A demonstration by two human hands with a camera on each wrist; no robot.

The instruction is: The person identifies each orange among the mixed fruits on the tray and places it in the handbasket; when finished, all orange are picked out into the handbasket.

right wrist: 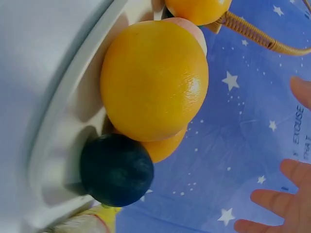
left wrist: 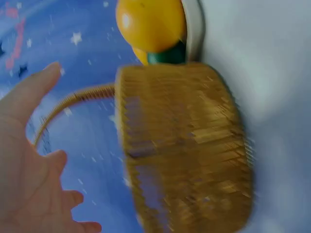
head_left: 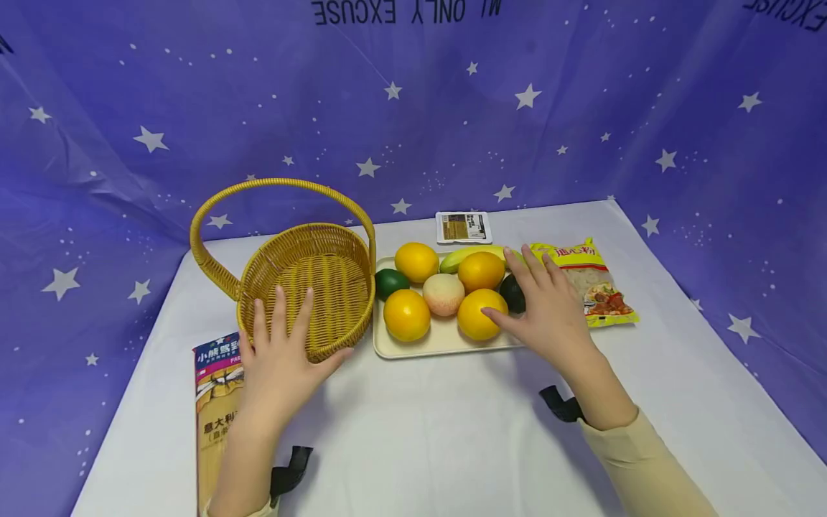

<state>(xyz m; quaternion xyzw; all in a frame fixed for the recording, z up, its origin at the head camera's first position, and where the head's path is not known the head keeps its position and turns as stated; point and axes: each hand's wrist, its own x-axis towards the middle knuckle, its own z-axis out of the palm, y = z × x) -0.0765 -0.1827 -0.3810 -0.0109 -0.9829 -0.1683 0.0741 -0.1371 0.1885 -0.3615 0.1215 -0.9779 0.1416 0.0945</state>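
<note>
Wicker basket (head_left: 329, 291) partly behind left hand (head_left: 276, 377) (contact unclear).

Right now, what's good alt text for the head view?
A person's spread left hand hovers by a wicker basket, the spread right hand by a cream tray of oranges and other fruit. Food packages lie nearby on a white table, against a starry purple backdrop.
</note>
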